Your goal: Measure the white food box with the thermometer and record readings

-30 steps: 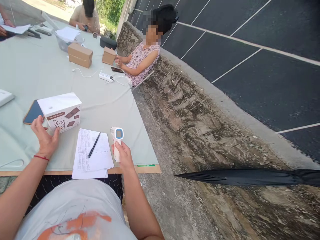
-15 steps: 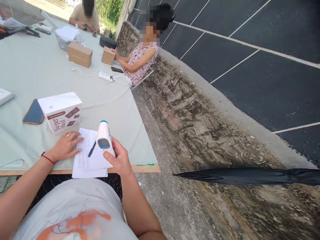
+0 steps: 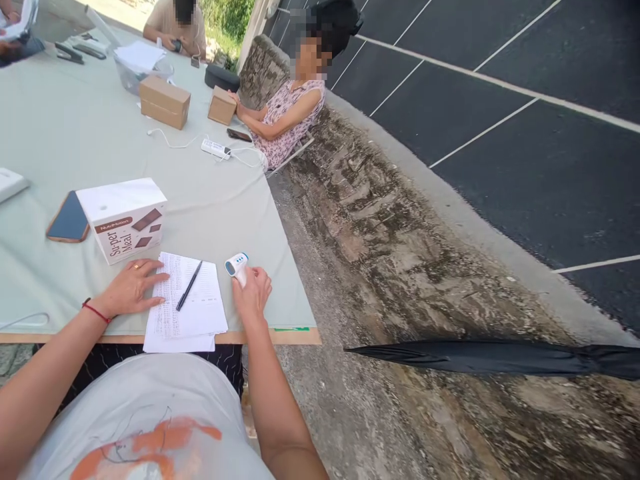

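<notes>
My right hand point(image 3: 253, 292) is wrapped round the grip of a white and blue infrared thermometer point(image 3: 237, 265), low over the table to the right of the papers. A stack of printed sheets point(image 3: 207, 310) lies at the table's front edge, with a black pen point(image 3: 189, 285) slanting across the top sheet. My left hand point(image 3: 133, 288) rests flat with fingers spread, its fingertips on the left edge of the sheets. Just beyond it stands a white box point(image 3: 125, 223) with brown print. A phone point(image 3: 69, 217) lies flat, left of that box.
Farther back on the table point(image 3: 210, 207) are two cardboard boxes point(image 3: 164, 103), a power strip point(image 3: 216, 149) with a white cable, a phone point(image 3: 239, 135) and a clear tub point(image 3: 131, 77) of papers. Co-workers point(image 3: 287, 120) sit around the far sides. A folded black umbrella point(image 3: 490, 353) extends at right.
My right hand has moved right and down with the thermometer, off the papers, turning it away from me. The pen and top sheet now show fully. My left hand stays in place.
</notes>
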